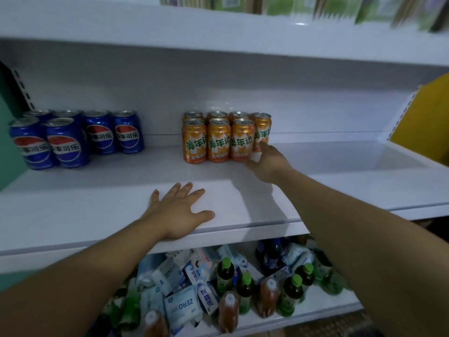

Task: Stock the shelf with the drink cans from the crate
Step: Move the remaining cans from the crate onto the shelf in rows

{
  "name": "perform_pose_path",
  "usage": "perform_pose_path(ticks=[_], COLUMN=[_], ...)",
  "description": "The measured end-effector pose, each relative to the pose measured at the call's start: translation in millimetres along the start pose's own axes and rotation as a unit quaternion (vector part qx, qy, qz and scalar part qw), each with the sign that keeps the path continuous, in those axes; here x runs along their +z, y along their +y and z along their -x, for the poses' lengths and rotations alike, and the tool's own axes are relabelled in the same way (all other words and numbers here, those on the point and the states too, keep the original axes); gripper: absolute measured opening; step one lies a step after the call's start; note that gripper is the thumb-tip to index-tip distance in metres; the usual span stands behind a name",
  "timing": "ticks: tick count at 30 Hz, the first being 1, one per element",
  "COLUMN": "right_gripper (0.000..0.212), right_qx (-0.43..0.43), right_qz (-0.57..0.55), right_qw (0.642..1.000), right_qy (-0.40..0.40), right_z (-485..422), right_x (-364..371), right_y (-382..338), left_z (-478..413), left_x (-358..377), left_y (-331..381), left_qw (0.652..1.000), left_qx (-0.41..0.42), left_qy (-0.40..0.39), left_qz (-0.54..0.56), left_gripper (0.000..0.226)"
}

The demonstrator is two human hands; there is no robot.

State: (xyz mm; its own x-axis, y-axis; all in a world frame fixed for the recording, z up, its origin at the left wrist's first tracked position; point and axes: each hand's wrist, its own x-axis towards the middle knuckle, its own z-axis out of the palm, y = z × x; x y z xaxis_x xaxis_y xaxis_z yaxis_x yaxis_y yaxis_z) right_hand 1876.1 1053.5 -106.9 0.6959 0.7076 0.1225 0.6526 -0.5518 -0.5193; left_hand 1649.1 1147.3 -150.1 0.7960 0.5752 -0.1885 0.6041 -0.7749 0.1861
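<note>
Several orange drink cans (218, 139) stand in two rows at the middle of the white shelf (97, 203). My right hand (268, 164) reaches in from the right, and its fingers touch the lower side of the rightmost orange can (262, 131). Whether they curl round that can is hidden. My left hand (181, 210) rests flat, fingers spread, on the shelf near its front edge. Several blue cola cans (73, 139) stand grouped at the left end of the shelf. No crate is in view.
The shelf below holds green-capped bottles (245, 290), brown drink bottles (228, 310) and white tissue packs (179, 305) in a jumble. The shelf above carries green packets (303, 6). A yellow panel (427, 117) stands at the right end.
</note>
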Motion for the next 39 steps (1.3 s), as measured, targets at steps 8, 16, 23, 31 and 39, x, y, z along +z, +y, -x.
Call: perform_pose_path(ticks=[8,16,23,31,39], right_gripper=[0.072,0.054,0.067,0.063,0.046], right_qx=[0.107,0.246,0.417,0.542,0.561], right_qz=[0.155,0.203,0.196,0.106,-0.021], right_qw=[0.981,0.948,0.887,0.834,0.823], right_qy=[-0.047,0.009,0.011,-0.003,-0.085], right_z=[128.0,280.8,406.8,500.1,495.5], right_x=[-114.4,-173.3,-185.2,-136.8,-52.7], right_y=[56.3,126.0,197.4,315.9,456.7], left_z=[9.3,87.8,138.5,122.1,49.1], left_x=[-35.1,14.4,96.4,225.5,347.4], left_y=[78.1,270.3,357.8,433.9,471.8], left_qw=[0.993,0.921,0.841,0.798,0.818], left_qx=[0.095,0.384,0.513,0.527,0.441], left_qy=[-0.033,-0.061,-0.133,-0.236,-0.307], left_qz=[0.058,-0.003,-0.104,-0.172,-0.205], left_gripper=[0.091,0.072,0.067,0.063,0.068])
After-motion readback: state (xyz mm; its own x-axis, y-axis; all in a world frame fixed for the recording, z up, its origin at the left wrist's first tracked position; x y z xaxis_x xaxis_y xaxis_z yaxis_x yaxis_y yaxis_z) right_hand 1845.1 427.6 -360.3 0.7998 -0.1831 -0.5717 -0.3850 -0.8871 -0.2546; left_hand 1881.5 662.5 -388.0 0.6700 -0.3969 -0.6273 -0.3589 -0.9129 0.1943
